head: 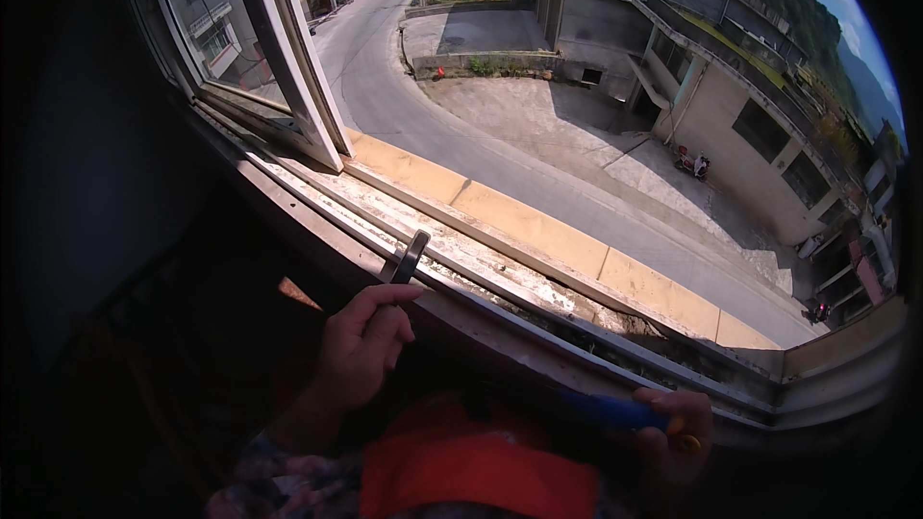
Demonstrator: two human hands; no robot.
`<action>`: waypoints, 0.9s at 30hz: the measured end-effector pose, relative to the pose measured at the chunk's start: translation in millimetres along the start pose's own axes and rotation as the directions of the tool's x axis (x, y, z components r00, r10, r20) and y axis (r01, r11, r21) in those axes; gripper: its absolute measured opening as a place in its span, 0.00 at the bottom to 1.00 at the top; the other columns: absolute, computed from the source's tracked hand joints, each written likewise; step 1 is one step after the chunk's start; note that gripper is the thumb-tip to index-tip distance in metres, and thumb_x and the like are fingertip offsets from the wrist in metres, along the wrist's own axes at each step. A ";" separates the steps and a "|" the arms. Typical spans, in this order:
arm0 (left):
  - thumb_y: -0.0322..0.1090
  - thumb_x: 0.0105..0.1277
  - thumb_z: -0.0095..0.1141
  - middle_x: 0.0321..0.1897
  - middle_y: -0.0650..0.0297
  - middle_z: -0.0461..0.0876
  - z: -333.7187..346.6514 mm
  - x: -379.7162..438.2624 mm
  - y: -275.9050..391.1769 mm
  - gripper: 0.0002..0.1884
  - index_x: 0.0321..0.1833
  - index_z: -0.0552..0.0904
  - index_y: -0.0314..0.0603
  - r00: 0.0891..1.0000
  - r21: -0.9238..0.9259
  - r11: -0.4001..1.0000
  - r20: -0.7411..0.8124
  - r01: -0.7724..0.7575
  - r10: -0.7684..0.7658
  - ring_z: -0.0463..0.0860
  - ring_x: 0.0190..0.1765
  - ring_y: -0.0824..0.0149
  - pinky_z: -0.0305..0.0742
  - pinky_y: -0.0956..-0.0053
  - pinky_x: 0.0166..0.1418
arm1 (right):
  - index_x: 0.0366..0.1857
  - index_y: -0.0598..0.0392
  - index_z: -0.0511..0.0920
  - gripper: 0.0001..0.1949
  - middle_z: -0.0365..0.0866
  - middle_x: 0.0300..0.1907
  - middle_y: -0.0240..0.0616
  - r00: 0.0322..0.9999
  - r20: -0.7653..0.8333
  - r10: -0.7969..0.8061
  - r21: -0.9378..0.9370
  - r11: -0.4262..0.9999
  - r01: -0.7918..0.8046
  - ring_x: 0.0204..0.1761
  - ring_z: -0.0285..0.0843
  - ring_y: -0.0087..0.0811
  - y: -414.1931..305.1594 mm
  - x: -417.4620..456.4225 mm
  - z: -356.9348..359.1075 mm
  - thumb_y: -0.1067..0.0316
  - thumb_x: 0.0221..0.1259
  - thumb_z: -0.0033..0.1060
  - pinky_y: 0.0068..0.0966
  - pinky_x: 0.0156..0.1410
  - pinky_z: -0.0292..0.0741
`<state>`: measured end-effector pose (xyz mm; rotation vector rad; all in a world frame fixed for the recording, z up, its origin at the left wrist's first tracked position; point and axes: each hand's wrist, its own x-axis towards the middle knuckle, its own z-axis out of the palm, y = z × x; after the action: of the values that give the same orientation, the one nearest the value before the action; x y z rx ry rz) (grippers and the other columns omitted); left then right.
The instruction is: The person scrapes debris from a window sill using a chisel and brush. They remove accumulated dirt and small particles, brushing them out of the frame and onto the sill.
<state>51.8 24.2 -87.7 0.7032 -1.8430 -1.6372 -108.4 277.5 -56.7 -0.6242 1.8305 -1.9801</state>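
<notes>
My left hand [368, 346] is closed around the lower end of a dark, flat-ended tool [411, 256] whose exact kind I cannot tell. The tool's tip points up over the inner edge of the window frame's sill track [461, 252], which is worn and dirty. At the lower right, my right hand [674, 425] holds a blue object like a handle or tube [613, 411], with a small orange part [685, 442] at its end. Shadow hides much of the blue object's left part. Red cloth [476, 476] covers my front between both hands.
A sliding window sash [288, 58] stands at the left of the opening. Beyond the track runs a yellowish outer ledge [533, 245] with a drop to the road [447, 137] below. The frame's right corner [779, 382] lies beyond my right hand.
</notes>
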 end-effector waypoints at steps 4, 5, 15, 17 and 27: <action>0.28 0.69 0.42 0.29 0.61 0.79 1.4 -10.4 -9.0 0.23 0.67 0.59 0.38 0.977 -0.110 0.993 -0.213 -0.050 0.026 0.70 0.21 0.79 0.65 0.86 0.25 | 0.46 0.59 0.71 0.16 0.75 0.51 0.49 0.976 0.196 -0.094 -0.044 0.994 0.104 0.49 0.77 0.35 19.7 11.9 13.9 0.72 0.56 0.65 0.30 0.49 0.81; 0.28 0.69 0.42 0.29 0.60 0.79 -0.8 -13.5 -10.1 0.22 0.65 0.61 0.38 0.984 -0.152 0.988 -0.175 -0.033 0.006 0.71 0.21 0.78 0.66 0.85 0.25 | 0.47 0.59 0.70 0.15 0.74 0.51 0.49 0.964 0.237 -0.119 -0.059 0.989 0.136 0.49 0.77 0.35 22.0 14.4 20.6 0.73 0.57 0.63 0.29 0.49 0.81; 0.37 0.73 0.43 0.41 0.55 0.80 -8.1 -41.3 -42.6 0.10 0.48 0.71 0.40 0.916 -0.670 0.644 0.380 0.369 -0.130 0.81 0.42 0.64 0.77 0.69 0.46 | 0.47 0.57 0.77 0.15 0.80 0.46 0.50 0.706 0.501 -0.501 -0.123 0.766 0.631 0.41 0.84 0.37 50.6 44.4 94.4 0.77 0.54 0.64 0.24 0.42 0.80; 0.37 0.73 0.42 0.43 0.55 0.79 -11.6 -39.5 -45.4 0.10 0.49 0.71 0.40 0.907 -0.636 0.677 0.404 0.369 -0.114 0.80 0.44 0.63 0.75 0.68 0.50 | 0.46 0.57 0.77 0.14 0.80 0.46 0.49 0.701 0.520 -0.489 -0.131 0.765 0.630 0.41 0.84 0.37 56.4 41.2 102.1 0.77 0.55 0.64 0.25 0.42 0.80; 0.34 0.74 0.42 0.47 0.59 0.77 -33.8 -34.6 -65.6 0.10 0.52 0.71 0.40 0.839 -0.583 0.644 0.513 0.495 -0.180 0.77 0.47 0.67 0.72 0.70 0.56 | 0.36 0.54 0.80 0.11 0.80 0.47 0.50 0.681 0.622 -0.387 -0.083 0.832 0.548 0.32 0.79 0.38 66.3 37.3 124.7 0.75 0.47 0.67 0.29 0.37 0.77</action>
<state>101.0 18.0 -152.3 0.3829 -1.1521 -2.7032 -72.3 147.6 -113.0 -1.7397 1.6277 -1.5224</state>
